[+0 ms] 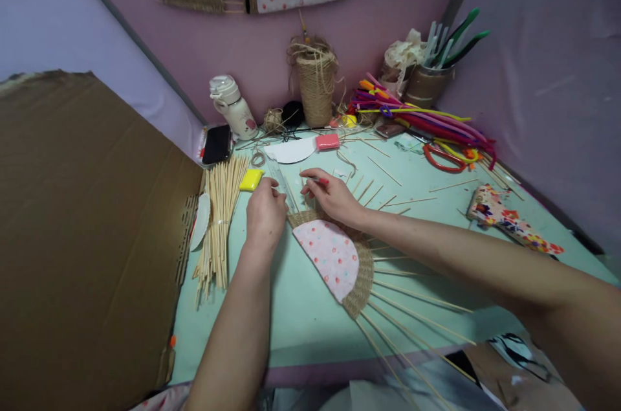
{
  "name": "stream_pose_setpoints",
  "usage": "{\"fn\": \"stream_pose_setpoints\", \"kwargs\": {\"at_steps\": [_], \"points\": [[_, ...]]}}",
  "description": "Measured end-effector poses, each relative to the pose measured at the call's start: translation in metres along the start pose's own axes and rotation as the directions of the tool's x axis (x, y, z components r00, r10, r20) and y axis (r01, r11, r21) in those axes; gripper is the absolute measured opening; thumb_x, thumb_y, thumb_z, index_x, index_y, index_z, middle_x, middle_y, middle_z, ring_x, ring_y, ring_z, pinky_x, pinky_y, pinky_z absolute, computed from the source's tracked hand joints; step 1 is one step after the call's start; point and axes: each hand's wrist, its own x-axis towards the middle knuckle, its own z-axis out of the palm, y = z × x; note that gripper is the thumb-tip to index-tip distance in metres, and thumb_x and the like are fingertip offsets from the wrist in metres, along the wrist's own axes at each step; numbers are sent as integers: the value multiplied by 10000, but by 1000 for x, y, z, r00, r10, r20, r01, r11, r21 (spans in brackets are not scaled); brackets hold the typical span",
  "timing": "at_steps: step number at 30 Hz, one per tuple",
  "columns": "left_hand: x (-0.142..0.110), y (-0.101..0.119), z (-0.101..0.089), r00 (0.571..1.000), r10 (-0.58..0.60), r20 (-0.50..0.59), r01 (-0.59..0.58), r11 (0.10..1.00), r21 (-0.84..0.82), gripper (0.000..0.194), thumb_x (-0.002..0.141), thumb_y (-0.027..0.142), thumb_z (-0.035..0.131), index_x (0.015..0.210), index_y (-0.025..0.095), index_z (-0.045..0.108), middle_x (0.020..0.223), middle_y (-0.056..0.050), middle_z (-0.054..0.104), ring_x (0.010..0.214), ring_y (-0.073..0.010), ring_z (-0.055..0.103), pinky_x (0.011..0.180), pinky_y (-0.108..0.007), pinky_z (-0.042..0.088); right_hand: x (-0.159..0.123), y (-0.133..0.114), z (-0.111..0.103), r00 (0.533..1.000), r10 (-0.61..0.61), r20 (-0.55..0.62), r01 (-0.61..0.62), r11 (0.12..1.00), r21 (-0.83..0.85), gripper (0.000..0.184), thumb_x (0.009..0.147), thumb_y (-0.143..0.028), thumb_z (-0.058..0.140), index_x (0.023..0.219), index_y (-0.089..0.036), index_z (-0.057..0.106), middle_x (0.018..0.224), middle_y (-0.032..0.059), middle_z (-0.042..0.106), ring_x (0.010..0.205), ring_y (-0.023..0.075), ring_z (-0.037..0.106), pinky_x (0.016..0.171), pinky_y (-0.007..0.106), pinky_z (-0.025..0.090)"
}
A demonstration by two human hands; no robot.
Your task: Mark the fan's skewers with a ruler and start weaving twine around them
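My left hand (266, 215) has its fingers curled at the edge of a clear ruler (284, 186), which lies along a thin wooden stick. My right hand (334, 199) is closed around a red pen (319, 180), just right of the ruler. Below both hands lies a half-round piece of white cloth with red dots (327, 259). A woven twine band (361, 268) edges its curve, and wooden sticks (417, 314) fan outward from it. The right hand and forearm cover part of the band and some sticks.
A bundle of sticks (220, 223) and a yellow packet (251, 179) lie left, beside a large cardboard sheet (92, 236). Along the back stand a bottle (233, 107), a twine cone (316, 84) and pipe cleaners (417, 114). Red-handled scissors (444, 160) and a flowered glue gun (504, 217) lie right.
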Motion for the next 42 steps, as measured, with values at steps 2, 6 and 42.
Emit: {"fn": "stream_pose_setpoints", "kwargs": {"at_steps": [2, 6, 42], "points": [[2, -2, -5, 999, -23, -32, 23, 1000, -22, 228, 807, 165, 551, 1034, 186, 541, 841, -37, 638, 723, -166, 645, 683, -287, 466, -4, -1, -7, 986, -96, 135, 117, 980, -160, 334, 931, -180, 394, 1226, -217, 546, 920, 24, 711, 840, 142, 650, 798, 274, 460], [7, -9, -10, 996, -71, -56, 68, 996, -62, 232, 805, 164, 546, 1035, 194, 536, 799, -9, 625, 637, -144, 635, 651, -275, 471, -10, -3, -18, 880, -210, 425, 404, 801, -441, 284, 903, -235, 505, 1172, -206, 591, 1003, 85, 689, 993, 214, 610, 958, 364, 375], [7, -12, 16, 999, -14, -49, 10, 998, -69, 245, 782, 123, 556, 1014, 204, 561, 834, -40, 642, 790, -186, 643, 694, -301, 502, 6, -3, 5, 977, -212, 39, 215, 963, -165, 309, 960, -379, 415, 1139, -217, 607, 1086, 59, 681, 985, 194, 631, 858, 312, 462]]}}
